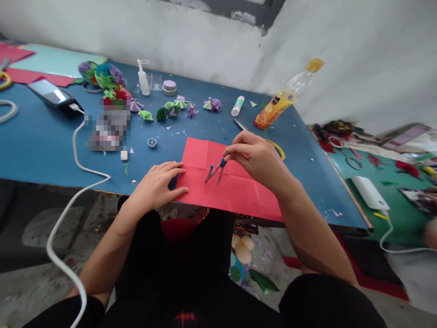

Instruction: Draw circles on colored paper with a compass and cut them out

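Pinched by its blue top between thumb and fingers of the right hand: a metal compass, slim legs in narrow V, over creased red paper. At the paper's left edge, a widely spread left hand, gripping nothing. Farther, on smooth blue table, crumpled paper flowers; far right, clear plastic bottle.

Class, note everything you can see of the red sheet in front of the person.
The red sheet looks like thin paper, roughly rectangular and longer from left to right. Crease lines cross it, as if once folded. It lies spread out, slightly askew, along the near edge of the blue table. The left hand rests at its left end; the right hand holds a compass above it. Whether a tip touches is unclear.
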Demonstrator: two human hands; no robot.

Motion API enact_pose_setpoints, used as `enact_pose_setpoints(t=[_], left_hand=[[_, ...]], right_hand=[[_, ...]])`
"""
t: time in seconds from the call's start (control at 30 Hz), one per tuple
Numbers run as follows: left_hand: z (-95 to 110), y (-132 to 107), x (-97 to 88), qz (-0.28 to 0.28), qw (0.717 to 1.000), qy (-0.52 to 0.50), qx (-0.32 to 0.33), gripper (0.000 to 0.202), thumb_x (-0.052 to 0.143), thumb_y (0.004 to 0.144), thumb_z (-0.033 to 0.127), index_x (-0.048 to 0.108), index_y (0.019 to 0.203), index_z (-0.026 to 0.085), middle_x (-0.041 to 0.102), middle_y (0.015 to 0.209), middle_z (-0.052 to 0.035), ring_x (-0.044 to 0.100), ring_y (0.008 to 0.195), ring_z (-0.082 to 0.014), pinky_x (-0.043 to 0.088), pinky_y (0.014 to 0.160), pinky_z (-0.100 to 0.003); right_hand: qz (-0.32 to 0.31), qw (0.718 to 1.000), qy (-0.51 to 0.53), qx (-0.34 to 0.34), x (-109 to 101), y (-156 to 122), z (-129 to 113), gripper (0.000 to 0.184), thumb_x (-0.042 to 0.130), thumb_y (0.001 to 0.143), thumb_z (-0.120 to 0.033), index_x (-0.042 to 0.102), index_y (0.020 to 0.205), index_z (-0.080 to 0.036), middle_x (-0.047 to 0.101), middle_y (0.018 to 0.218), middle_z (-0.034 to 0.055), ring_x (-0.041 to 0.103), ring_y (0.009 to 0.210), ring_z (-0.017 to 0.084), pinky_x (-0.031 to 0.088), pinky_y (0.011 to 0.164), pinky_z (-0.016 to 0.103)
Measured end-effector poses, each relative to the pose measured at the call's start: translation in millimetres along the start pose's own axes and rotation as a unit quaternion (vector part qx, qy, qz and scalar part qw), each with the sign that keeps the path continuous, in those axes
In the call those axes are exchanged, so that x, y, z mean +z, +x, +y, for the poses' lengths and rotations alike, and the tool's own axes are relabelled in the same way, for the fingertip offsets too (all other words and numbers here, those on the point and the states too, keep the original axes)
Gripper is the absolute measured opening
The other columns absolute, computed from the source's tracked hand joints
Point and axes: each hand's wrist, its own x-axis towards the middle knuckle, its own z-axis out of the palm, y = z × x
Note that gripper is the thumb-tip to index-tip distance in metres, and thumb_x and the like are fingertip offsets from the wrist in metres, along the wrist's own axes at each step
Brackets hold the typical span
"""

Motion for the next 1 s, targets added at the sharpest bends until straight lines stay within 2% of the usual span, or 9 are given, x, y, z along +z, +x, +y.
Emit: enact_pose_setpoints(t=[0.2,0.4,0.63,0.8,1.0], left_hand=[[1,0,-0.3,0.0,1.0,-0.011,-0.006,0.045,0.057,0.086,0.047,0.06,0.121,0.019,0.052,0.14,-0.0122,0.045,0.131,-0.0297,0.036,0.106,-0.049],[2,-1,-1.2,-0.001,1.0,0.002,-0.007,0.045,0.056,0.087,0.046,0.06,0.12,0.017,0.051,0.141,-0.0135,0.044,0.131,-0.0304,0.037,0.106,-0.05],[-1,-1,0.3,0.003,1.0,-0.003,0.0,0.045,0.055,0.087,0.048,0.06,0.121,0.018,0.052,0.14,-0.0131,0.044,0.132,-0.0306,0.035,0.107,-0.051],[-1,-1,1.3,0.007,1.0,-0.004,-0.001,0.046,0.055,0.086,0.049,0.061,0.12,0.019,0.052,0.14,-0.013,0.045,0.131,-0.0307,0.037,0.105,-0.05],[-2,0,1.8,0.006,1.0,-0.003,0.002,0.045,0.056,0.086,0.048,0.06,0.12,0.019,0.052,0.14,-0.013,0.045,0.131,-0.0296,0.038,0.105,-0.049]], right_hand=[[0.011,0.98,-0.197,-0.001,-11,-22,-14,0.023,0.049,0.095,-0.028,0.069,0.085,-0.022,0.061,0.076,0.0037,0.054,0.071,0.017,0.037,0.068,0.033],[0.0,0.955,-0.295,-0.034,-18,-44,-34,0.029,0.05,0.095,-0.033,0.065,0.073,-0.02,0.058,0.065,0.003,0.049,0.065,0.017,0.033,0.067,0.033],[-0.048,0.955,-0.291,-0.016,-21,-43,-54,0.037,0.045,0.097,-0.031,0.059,0.064,-0.019,0.055,0.059,0.0021,0.047,0.06,0.016,0.03,0.065,0.032],[-0.088,0.947,-0.309,-0.017,-20,-28,-55,0.038,0.041,0.098,-0.029,0.061,0.067,-0.019,0.062,0.062,0.003,0.052,0.059,0.016,0.032,0.067,0.033],[-0.093,0.945,-0.312,0.032,-14,-16,-55,0.041,0.045,0.097,-0.034,0.06,0.062,-0.019,0.064,0.057,0.0036,0.054,0.054,0.016,0.033,0.064,0.033]])
